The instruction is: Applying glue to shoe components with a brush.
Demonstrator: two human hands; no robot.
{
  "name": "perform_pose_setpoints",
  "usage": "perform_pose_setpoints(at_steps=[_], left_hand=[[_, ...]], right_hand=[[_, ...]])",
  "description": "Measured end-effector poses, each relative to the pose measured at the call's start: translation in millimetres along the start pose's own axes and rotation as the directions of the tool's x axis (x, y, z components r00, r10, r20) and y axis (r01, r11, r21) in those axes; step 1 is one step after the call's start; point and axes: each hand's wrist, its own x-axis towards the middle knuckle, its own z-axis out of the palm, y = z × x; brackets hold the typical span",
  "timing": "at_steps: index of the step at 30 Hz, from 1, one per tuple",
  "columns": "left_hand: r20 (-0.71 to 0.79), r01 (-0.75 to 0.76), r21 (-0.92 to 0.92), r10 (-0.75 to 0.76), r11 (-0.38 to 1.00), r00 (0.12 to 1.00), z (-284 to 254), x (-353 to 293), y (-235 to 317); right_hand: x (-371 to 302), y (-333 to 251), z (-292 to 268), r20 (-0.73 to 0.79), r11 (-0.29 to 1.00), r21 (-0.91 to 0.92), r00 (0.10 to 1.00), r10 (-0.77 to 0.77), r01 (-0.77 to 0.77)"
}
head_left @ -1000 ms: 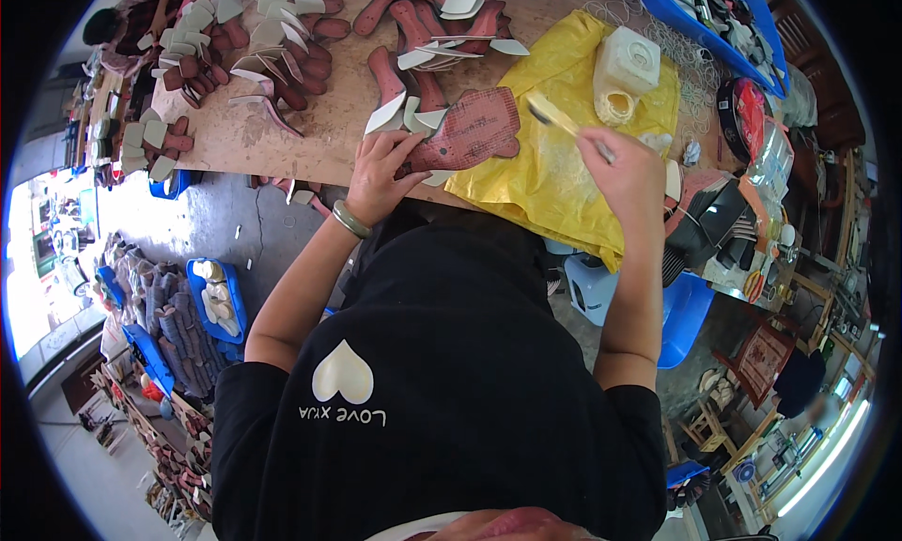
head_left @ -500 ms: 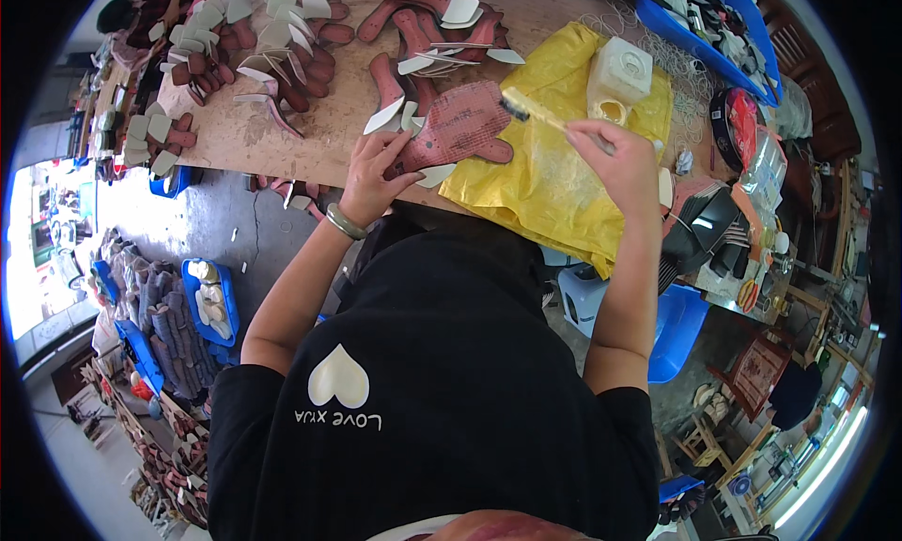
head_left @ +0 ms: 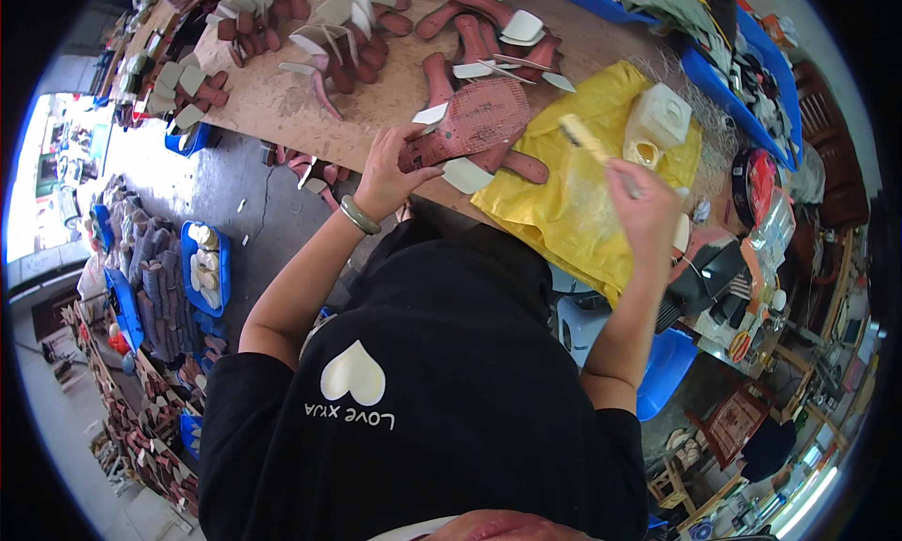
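My left hand (head_left: 387, 175) grips a reddish, grid-marked shoe insole (head_left: 484, 114) by its near left end, thumb below and fingers over the edge. Other insoles lie beneath it, and a white flap (head_left: 467, 176) pokes out beside my thumb. In my right hand (head_left: 644, 203) is a small brush (head_left: 590, 139) with a pale handle, its bristle end pointing up and left over the yellow plastic sheet (head_left: 545, 198). The brush is apart from the insole. Close by on the sheet stands a cut-open whitish plastic jug (head_left: 660, 114).
Several red insoles with white pieces (head_left: 352, 34) are piled at the table's far left. A blue tray (head_left: 752, 100) of dark and white items is at the far right. Black shoe parts (head_left: 705, 278) sit at right. Loose string lies behind the jug.
My right hand has drawn the brush away from the insole's far end, to the right. My left hand still holds the insole. The whole view has shifted somewhat.
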Motion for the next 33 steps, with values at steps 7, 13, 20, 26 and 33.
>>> perform_pose_setpoints(at_steps=[7, 13, 20, 26, 33], left_hand=[[0.011, -0.154, 0.115, 0.154, 0.981, 0.988, -50, 8, -33], [0.013, -0.207, 0.253, 0.211, 0.945, 0.977, -112, 2, -73], [-0.352, 0.222, -0.551, -0.466, 0.804, 0.812, -160, -31, -179], [-0.102, 0.382, -0.907, -0.973, 0.177, 0.209, -212, -21, -320], [0.016, -0.258, -0.966, -0.999, -0.007, -0.03, -240, 17, -509]], right_hand=[[37, -101, 52, 0.016, 0.969, 0.167, 0.982, -0.186, 0.181], [92, -162, 103, 0.234, 0.944, -0.107, 0.931, -0.281, 0.312], [107, -135, 109, 0.209, 0.999, -0.042, 0.977, 0.034, -0.026], [103, -160, 168, 0.235, 0.989, 0.058, 0.965, 0.116, -0.133], [112, -181, 181, 0.217, 0.967, -0.081, 0.942, 0.256, -0.244]])
